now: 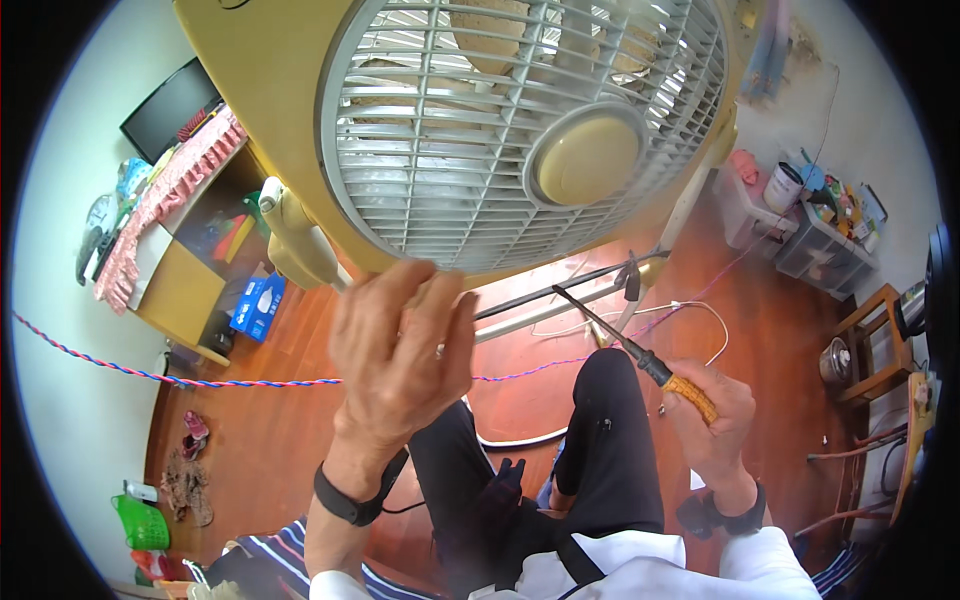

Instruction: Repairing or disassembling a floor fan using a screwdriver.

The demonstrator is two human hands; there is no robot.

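Observation:
A yellow box fan [245, 55] with a round pale grille [430, 150] and yellow centre disc [588, 160] fills the upper middle. My left hand [400, 350] is at its lower front edge, fingers curled and slightly blurred, hiding whatever they grip. My right hand [715, 420] grips the orange handle of a screwdriver [625, 345], whose shaft points up-left toward a dark bar [560, 277] below the fan, near a pale tube frame [560, 300].
A desk [175, 290] with a screen [168, 110] stands left, a blue box [257, 305] beside it. Plastic bins [810, 260] and a wooden stool [868, 330] are right. Twisted cord [250, 384] crosses before me above my legs [610, 440]. Slippers [195, 435] lie lower left.

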